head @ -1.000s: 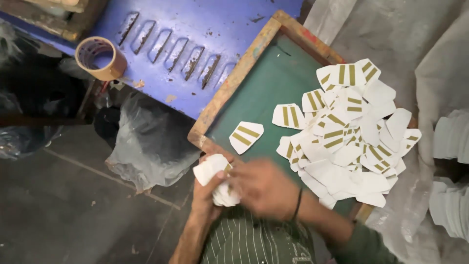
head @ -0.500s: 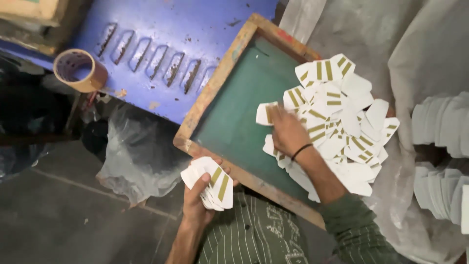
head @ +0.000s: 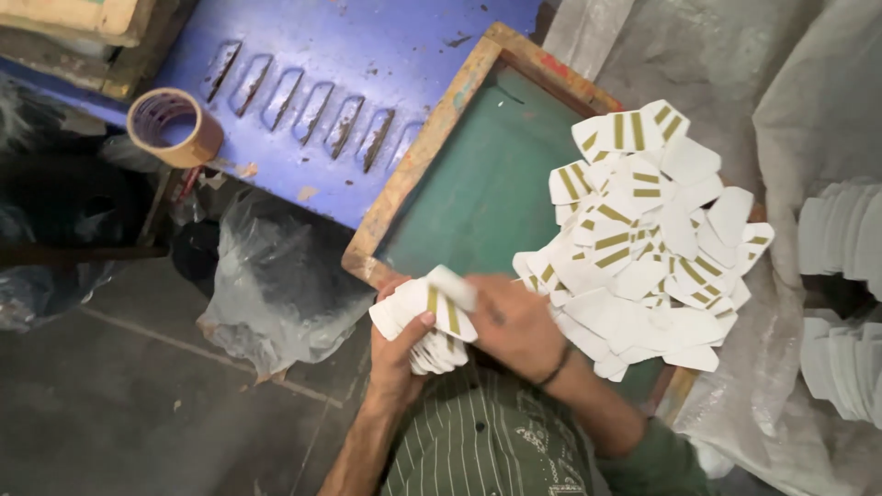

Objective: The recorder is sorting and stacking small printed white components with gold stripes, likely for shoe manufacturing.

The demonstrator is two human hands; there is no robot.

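My left hand (head: 397, 354) grips a fanned stack of white cards with gold stripes (head: 424, 317) near the lower edge of a wooden-framed green screen (head: 478, 184). My right hand (head: 514, 321) rests against that stack and lays one white card (head: 452, 287) on top of it. A loose pile of the same shield-shaped cards (head: 652, 239) covers the right half of the screen, some face up with gold stripes, others blank.
A roll of brown tape (head: 173, 127) sits on a blue slotted metal surface (head: 303, 83). A clear plastic bag (head: 276, 285) lies on the grey floor. Stacks of white cards (head: 841, 239) rest on plastic sheeting at the right.
My right hand has come back from the pile to the stack in my left hand, bringing a card with it.
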